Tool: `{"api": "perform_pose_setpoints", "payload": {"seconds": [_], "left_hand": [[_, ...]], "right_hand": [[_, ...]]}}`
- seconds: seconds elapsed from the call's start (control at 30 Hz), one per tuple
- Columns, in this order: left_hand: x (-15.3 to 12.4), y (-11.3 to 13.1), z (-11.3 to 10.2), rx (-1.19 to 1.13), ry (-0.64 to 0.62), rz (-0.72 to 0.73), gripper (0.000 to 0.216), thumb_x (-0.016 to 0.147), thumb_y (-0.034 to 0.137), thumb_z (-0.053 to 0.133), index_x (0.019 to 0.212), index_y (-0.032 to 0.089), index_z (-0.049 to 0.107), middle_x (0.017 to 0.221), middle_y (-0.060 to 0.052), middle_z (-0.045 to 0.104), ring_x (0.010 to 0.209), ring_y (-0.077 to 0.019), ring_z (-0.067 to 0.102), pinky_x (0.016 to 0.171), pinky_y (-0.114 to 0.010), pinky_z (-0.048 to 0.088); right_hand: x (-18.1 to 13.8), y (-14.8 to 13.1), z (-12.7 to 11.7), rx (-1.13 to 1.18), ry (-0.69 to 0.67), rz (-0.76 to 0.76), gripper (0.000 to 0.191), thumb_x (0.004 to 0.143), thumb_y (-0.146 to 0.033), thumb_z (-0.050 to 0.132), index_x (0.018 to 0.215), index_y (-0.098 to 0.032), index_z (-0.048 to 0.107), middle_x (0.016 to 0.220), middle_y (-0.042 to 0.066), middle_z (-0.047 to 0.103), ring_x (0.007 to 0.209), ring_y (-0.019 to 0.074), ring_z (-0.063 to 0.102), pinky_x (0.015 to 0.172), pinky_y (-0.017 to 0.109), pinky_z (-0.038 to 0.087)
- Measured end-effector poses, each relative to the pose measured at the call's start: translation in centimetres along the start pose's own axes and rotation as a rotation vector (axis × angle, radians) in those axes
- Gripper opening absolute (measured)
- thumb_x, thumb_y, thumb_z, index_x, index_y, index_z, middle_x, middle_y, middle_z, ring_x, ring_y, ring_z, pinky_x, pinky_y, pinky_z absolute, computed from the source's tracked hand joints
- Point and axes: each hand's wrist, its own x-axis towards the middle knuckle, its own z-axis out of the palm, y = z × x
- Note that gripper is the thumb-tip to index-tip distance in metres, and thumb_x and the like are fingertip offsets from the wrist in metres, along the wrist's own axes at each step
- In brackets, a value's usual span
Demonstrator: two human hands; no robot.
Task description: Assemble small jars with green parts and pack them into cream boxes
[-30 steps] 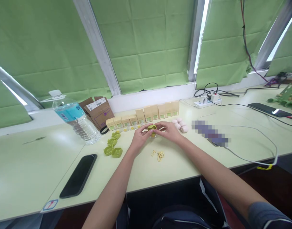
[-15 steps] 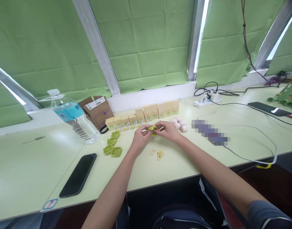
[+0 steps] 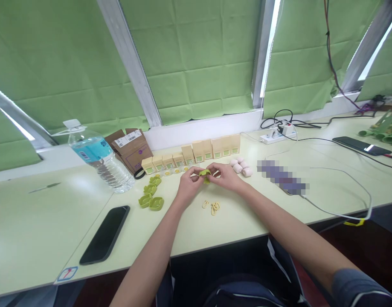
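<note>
Between my two hands is a small green moulded piece (image 3: pixel 205 174), held just above the table. My left hand (image 3: pixel 190 183) pinches its left side, and my right hand (image 3: pixel 225 175) pinches its right side; fingers cover part of it. Several similar green pieces (image 3: pixel 156 204), hollow and rounded, lie to the left of my left hand. Nearer to me, small yellow loops (image 3: pixel 215 208) rest on the table below my hands. Beyond my right hand sits a cluster of pale pink rounded pieces (image 3: pixel 240 166).
A row of beige boxes (image 3: pixel 211 149) lines the back, with a brown carton (image 3: pixel 135 151) beside it. On the left are a water bottle (image 3: pixel 101 157) and a black phone (image 3: pixel 105 235). A power strip (image 3: pixel 277 135), cables and another phone (image 3: pixel 361 146) occupy the right.
The green piece and the fingers around it have shifted very slightly. Both hands keep hold of it, and the other things stay where they were.
</note>
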Motion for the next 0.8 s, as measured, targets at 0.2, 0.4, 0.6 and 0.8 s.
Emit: {"api": "perform_pose_setpoints", "payload": {"seconds": [0.2,0.4,0.6,0.8], "left_hand": [[-0.12,-0.06,0.08,-0.023,-0.010,0.008,0.022,0.077,0.030,0.073,0.089,0.015,0.063,0.086,-0.002,0.067,0.076,-0.0150,0.069,0.072,-0.028,0.057],[-0.15,0.06,0.11,-0.012,-0.020,0.018,0.016,0.077,0.024,0.070,0.087,0.015,0.061,0.081,0.000,0.065,0.067,-0.0122,0.067,0.066,-0.026,0.056],[-0.19,0.16,0.16,0.002,-0.025,0.027,0.013,0.075,0.019,0.067,0.085,0.016,0.060,0.081,0.001,0.063,0.063,-0.0106,0.064,0.062,-0.025,0.056],[-0.26,0.14,0.26,-0.012,-0.026,0.024,0.015,0.079,0.025,0.068,0.087,0.016,0.059,0.084,-0.001,0.064,0.070,-0.0123,0.065,0.068,-0.027,0.056]], "right_hand": [[0.02,0.06,0.08,0.010,0.003,0.017,0.014,0.079,-0.022,0.064,0.091,-0.018,0.068,0.084,0.003,0.072,0.074,0.0154,0.068,0.070,0.028,0.057],[0.03,-0.16,0.24,0.003,0.001,0.028,0.013,0.078,-0.021,0.064,0.089,-0.018,0.068,0.082,0.002,0.072,0.071,0.0142,0.067,0.070,0.027,0.057],[0.02,-0.24,0.21,-0.005,-0.010,0.026,0.011,0.076,-0.019,0.063,0.087,-0.018,0.066,0.078,0.000,0.071,0.070,0.0138,0.066,0.069,0.027,0.055],[0.05,-0.22,0.18,-0.016,0.003,0.015,0.012,0.077,-0.018,0.063,0.087,-0.019,0.066,0.081,0.001,0.071,0.071,0.0143,0.066,0.071,0.028,0.055]]}}
